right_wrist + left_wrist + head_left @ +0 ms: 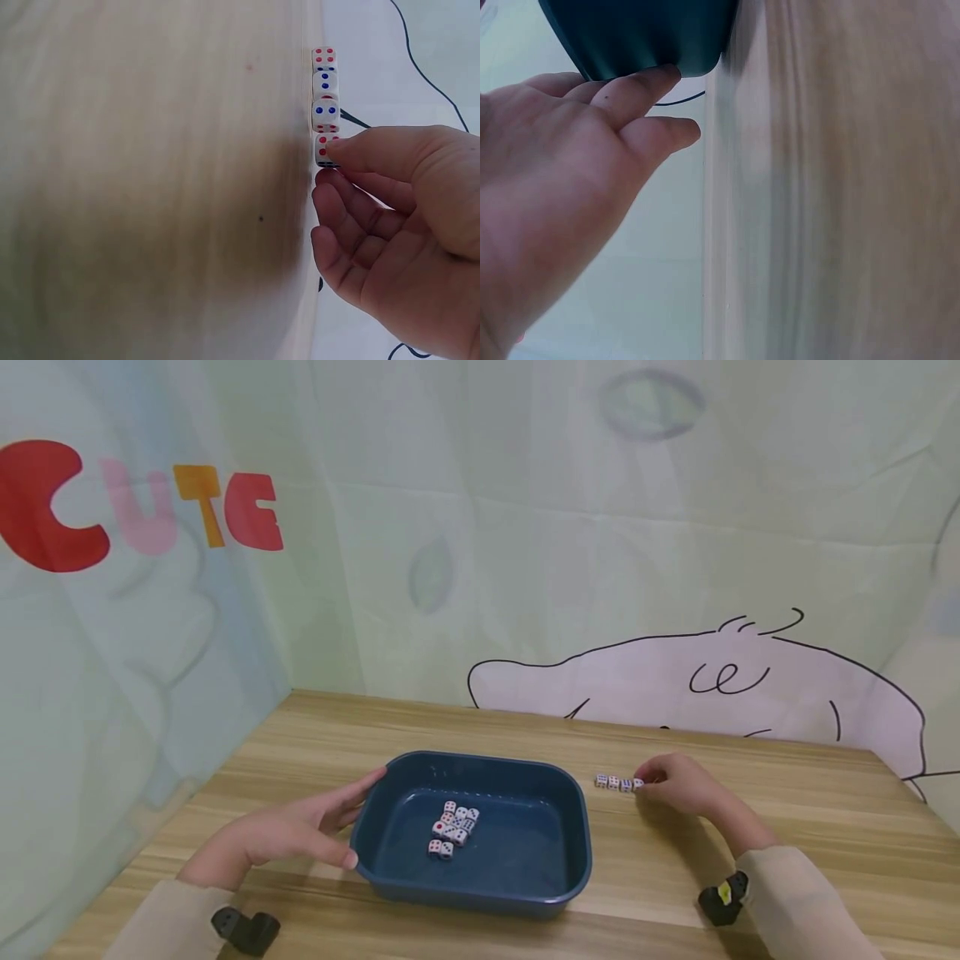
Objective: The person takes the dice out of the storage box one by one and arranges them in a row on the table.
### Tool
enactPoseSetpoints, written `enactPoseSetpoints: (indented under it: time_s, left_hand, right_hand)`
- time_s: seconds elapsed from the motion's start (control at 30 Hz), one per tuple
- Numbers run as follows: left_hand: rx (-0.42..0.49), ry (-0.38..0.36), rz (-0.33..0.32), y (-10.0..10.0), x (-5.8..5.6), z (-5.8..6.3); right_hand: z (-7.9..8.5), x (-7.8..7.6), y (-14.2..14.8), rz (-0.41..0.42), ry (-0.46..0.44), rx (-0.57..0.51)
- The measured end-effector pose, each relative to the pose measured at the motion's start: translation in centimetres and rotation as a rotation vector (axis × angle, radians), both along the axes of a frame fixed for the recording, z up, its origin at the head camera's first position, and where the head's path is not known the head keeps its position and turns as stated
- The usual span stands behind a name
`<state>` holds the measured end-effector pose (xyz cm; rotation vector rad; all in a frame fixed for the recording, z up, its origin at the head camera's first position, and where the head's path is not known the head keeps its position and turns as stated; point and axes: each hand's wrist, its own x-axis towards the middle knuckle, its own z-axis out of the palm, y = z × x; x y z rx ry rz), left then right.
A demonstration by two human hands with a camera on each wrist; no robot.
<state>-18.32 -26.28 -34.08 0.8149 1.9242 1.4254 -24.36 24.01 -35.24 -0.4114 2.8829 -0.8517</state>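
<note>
A dark blue rectangular tray [517,843] stands on the wooden table with several white dice [453,828] clustered left of its middle. My left hand [300,831] touches the tray's left side, its fingers extended and its thumb at the near left corner. In the left wrist view the fingertips rest against the tray's wall [641,37]. Right of the tray, several dice [613,782] form a short row. At the row's right end, my right hand [678,785] pinches a die [323,152] between thumb and fingers. That die sits beside the neighbouring die [326,112].
The wooden table [630,893] meets a printed fabric backdrop [525,568] at its back and left edges. Black wrist cameras [246,931] are worn on both forearms.
</note>
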Motion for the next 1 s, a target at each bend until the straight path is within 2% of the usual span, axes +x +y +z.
enactPoseSetpoints:
  time_s: [0.3, 0.63, 0.83, 1.0]
  left_hand:
    - [0.002, 0.001, 0.000, 0.0, 0.0, 0.0]
    - [0.017, 0.009, -0.014, 0.0, -0.1, -0.2]
    - [0.020, 0.008, -0.018, 0.0, -0.2, -0.3]
    - [0.014, 0.008, -0.014, 0.0, -0.2, -0.2]
  right_hand:
    - [-0.3, -0.2, -0.1, 0.000, 0.013, 0.004]
    - [0.1, 0.2, -0.4, -0.012, 0.014, 0.027]
    - [1.1, 0.4, -0.2, 0.006, 0.059, 0.045]
    - [2.3, 0.5, -0.5, 0.036, 0.105, 0.006]
